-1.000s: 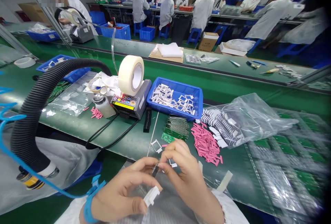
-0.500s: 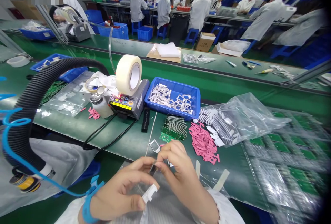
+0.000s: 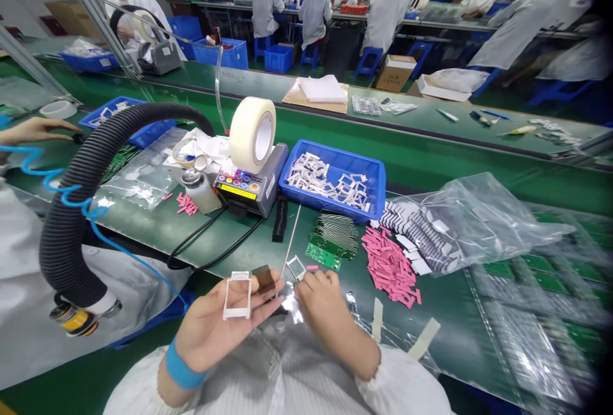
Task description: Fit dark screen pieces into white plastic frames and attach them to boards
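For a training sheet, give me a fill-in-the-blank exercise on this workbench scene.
The person's left hand holds a white frame and a dark square piece with the palm facing ____.
The wristband on that wrist is ____.
The strips piled beyond the right hand are ____.

Missing words: up; blue; pink.

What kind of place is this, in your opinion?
Probably an electronics assembly factory: workers in white coats and caps sit along a long green workbench, with green circuit boards and a blue tray of small white frames.
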A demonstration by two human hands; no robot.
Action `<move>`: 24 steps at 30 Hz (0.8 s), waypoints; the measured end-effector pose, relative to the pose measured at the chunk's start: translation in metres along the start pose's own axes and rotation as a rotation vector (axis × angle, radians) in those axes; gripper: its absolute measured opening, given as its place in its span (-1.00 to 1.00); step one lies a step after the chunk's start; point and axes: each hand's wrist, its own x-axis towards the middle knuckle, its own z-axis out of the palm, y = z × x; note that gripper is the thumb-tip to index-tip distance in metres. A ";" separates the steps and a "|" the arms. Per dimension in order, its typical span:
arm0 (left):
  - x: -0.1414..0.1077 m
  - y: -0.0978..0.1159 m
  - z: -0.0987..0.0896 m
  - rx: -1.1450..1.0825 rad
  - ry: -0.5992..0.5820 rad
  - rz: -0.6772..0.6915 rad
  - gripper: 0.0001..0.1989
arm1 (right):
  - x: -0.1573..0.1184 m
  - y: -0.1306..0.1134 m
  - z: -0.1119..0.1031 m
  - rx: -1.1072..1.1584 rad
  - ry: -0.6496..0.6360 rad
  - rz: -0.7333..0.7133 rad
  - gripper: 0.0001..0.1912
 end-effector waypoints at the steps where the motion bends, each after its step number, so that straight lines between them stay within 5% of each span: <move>1: 0.000 -0.001 0.001 -0.006 -0.015 -0.016 -0.69 | 0.001 0.002 -0.001 -0.004 0.016 -0.001 -0.77; 4: 0.002 -0.007 0.009 0.022 -0.047 -0.034 -0.67 | 0.008 -0.005 -0.031 0.124 0.077 -0.048 -0.86; 8: 0.004 -0.013 0.018 0.078 -0.082 -0.045 -0.68 | 0.021 -0.023 -0.074 0.224 0.082 -0.213 -0.62; 17: 0.003 -0.014 0.018 0.091 -0.007 -0.035 -0.74 | 0.035 -0.030 -0.066 0.101 0.041 -0.266 -0.73; 24: -0.001 -0.005 0.014 0.130 -0.083 -0.044 -0.64 | 0.029 -0.010 -0.081 -0.030 0.116 -0.234 -0.84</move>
